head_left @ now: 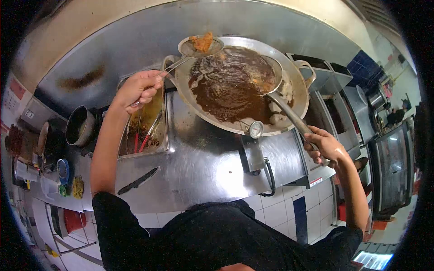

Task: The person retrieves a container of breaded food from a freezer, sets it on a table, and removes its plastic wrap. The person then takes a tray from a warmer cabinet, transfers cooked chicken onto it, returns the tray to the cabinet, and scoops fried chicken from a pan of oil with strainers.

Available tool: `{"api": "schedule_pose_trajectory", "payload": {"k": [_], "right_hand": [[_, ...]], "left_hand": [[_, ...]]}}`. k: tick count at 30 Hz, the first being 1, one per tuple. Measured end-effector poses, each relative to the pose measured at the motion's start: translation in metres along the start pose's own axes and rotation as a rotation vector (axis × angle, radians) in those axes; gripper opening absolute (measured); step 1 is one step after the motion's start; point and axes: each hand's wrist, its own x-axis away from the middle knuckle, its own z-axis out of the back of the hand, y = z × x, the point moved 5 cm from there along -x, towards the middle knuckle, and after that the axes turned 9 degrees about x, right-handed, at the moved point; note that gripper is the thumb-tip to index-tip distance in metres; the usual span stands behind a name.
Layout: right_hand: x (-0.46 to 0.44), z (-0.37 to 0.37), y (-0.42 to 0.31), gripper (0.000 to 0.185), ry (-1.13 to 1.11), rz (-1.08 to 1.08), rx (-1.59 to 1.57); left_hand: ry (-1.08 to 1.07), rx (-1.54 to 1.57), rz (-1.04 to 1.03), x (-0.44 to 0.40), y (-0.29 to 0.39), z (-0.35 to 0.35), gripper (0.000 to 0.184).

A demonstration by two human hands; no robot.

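My left hand is closed around the handle of a small strainer, raised over the far left rim of a big wok. A golden-brown fried piece lies in that strainer. Dark bubbling oil fills much of the wok. The long handle of a larger skimmer is gripped by my right hand. Its round head dips into the oil at the right side, with something brownish in it that I cannot make out clearly. A dial thermometer is clipped at the wok's near rim.
Left of the wok stands a metal tray with oily crumbs and red-handled tongs. A dark knife lies on the steel counter. An empty dark pot sits farther left. Metal bins adjoin the wok's right side.
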Motion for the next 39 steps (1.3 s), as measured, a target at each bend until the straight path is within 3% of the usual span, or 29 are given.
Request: {"api": "schedule_pose_trajectory", "payload": {"k": [8,10,16,18,21,24,25,29,39], "right_hand": [[-0.028,-0.027,0.000,0.031,-0.113,0.070,-0.223],[-0.033,-0.034,0.001,0.054,-0.112,0.079,-0.368],[-0.050,-0.043,0.011,0.049,-0.210,0.148,-0.519],[-0.057,-0.043,0.016,0.060,-0.205,0.179,-0.533],[-0.056,-0.044,0.019,0.063,-0.249,0.216,-0.587],[-0.050,-0.041,0.024,0.058,-0.213,0.232,-0.591],[-0.042,-0.041,0.021,0.047,-0.201,0.229,-0.581],[-0.032,-0.035,0.024,0.032,-0.181,0.260,-0.518],[-0.004,-0.024,0.038,0.038,-0.066,0.247,-0.488]], "left_hand": [[-0.038,-0.119,0.033,0.001,-0.011,0.001,0.043],[-0.013,-0.079,0.038,0.005,-0.011,0.000,0.039],[-0.007,-0.124,-0.010,0.024,-0.013,0.004,0.038],[-0.012,-0.111,-0.018,0.031,-0.014,0.006,0.037],[0.007,-0.007,-0.011,0.040,-0.020,0.005,0.041],[-0.012,-0.022,0.024,0.048,-0.024,0.001,0.037],[-0.003,-0.019,0.022,0.051,-0.024,0.001,0.037],[-0.002,-0.028,0.020,0.057,-0.027,-0.005,0.038],[-0.022,-0.060,-0.004,0.054,-0.028,-0.008,0.039]]}}
